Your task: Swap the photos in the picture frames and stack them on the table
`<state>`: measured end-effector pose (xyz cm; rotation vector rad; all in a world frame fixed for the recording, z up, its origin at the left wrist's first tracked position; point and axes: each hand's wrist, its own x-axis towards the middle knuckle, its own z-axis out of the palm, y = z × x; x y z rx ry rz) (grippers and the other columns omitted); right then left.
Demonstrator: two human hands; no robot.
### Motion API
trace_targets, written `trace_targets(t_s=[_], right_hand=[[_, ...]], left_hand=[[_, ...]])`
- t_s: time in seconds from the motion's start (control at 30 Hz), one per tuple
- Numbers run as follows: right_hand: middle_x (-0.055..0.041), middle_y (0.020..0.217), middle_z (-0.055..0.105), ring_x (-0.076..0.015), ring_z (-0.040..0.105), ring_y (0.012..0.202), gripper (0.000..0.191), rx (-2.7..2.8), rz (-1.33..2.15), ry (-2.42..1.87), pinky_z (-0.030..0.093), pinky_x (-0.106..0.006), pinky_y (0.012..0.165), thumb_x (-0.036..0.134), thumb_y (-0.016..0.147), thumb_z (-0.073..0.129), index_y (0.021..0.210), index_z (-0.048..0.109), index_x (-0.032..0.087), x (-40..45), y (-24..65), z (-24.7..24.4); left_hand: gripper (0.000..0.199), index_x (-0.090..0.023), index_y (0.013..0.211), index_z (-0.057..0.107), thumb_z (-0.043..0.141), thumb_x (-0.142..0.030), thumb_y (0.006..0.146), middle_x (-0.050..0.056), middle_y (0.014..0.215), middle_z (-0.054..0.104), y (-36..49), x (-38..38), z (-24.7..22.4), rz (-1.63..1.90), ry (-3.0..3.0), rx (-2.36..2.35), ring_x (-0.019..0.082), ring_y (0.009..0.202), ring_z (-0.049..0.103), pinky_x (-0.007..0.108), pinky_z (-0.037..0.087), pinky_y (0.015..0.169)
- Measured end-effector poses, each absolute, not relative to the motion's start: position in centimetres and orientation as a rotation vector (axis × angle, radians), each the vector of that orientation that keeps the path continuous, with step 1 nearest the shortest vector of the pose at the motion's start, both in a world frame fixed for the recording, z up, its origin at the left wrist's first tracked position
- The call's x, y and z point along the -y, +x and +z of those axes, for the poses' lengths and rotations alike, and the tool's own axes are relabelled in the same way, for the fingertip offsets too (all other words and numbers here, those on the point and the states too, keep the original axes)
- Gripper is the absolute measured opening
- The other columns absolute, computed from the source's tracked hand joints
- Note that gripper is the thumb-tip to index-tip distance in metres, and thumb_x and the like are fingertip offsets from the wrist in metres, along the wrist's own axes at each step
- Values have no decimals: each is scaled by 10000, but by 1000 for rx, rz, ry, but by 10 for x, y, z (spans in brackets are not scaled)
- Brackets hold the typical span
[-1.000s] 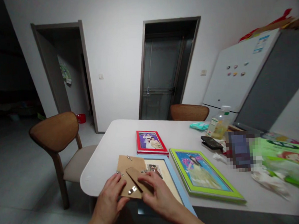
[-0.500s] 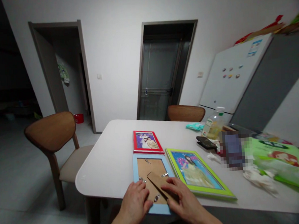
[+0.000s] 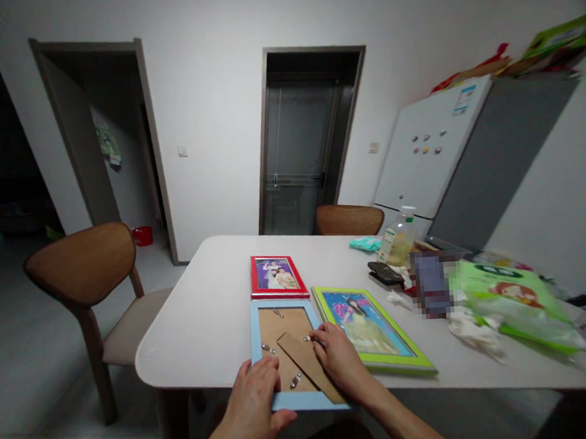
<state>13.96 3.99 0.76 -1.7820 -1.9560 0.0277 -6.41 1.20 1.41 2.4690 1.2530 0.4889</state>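
While the left hand [image 3: 257, 397] grips the near-left corner of the face-down blue picture frame [image 3: 254, 328] on the surface [image 3: 199, 305], fingers partly bent, the right hand's [image 3: 338, 359] bent fingers hide a metal clip [image 3: 307, 338].

bare tabletop [image 3: 194, 318] open left of the frames, bottle [image 3: 397, 238] and green package [image 3: 519, 302] obstructing the right

1. White wall [image 3: 214, 112], evenly but dimly lit, carrying a light switch [image 3: 183, 151] between two grey-framed openings.
2. Left doorway [image 3: 159, 155], shadowy inside, with a red basin [image 3: 142, 236] on the floor.
3. Glass-paneled door [image 3: 295, 136] in the right opening.
4. White refrigerator [image 3: 430, 138], grey-sided, dotted with magnets.
5. Pale round-cornered desk [image 3: 200, 318], brown wooden-backed chairs [image 3: 85, 265] beside and behind.
6. Grey tiled floor [image 3: 40, 387]; far left nearly black.
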Motion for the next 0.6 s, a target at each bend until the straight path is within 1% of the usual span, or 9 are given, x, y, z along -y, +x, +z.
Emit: trace_targets(t_s=[0.1,0.23,0.33,0.43,0.6], right_hand=[[-74,772,574,-176,490,784,256,2000,8,-1828,353,-260,730,155,739,396,735,651,174,-53,143,6],[-70,751,578,-164,490,751,257,2021,-15,-1846,346,-242,685,144,739,391,701,644,165,-62,144,4],[-68,755,566,-159,482,762,238,2051,-15,-1822,341,-236,698,135,727,401,680,633,156,-65,146,3],[-62,776,547,-156,472,784,175,2080,17,-1765,340,-233,716,132,686,441,684,615,150,-67,149,5],[-45,778,514,-145,464,769,114,2073,85,-1744,337,-242,720,120,642,462,661,569,152,-66,151,8]], left_hand=[[330,-188,885,530,655,-306,603,87,1206,478,-64,-11,15,504,2465,-1253,228,1139,385,445,222,967],[357,-184,910,529,657,-301,597,88,1204,480,-64,-9,17,520,2455,-1252,228,1137,387,445,226,964],[376,-172,923,531,664,-291,591,91,1193,489,-62,-8,19,531,2445,-1277,224,1131,393,432,231,965],[382,-169,934,535,663,-280,592,86,1189,494,-61,-6,21,536,2432,-1303,222,1126,397,427,237,961],[506,-152,1057,493,655,-305,603,88,1196,488,-61,-4,21,526,2415,-1308,215,1131,391,412,236,961]])
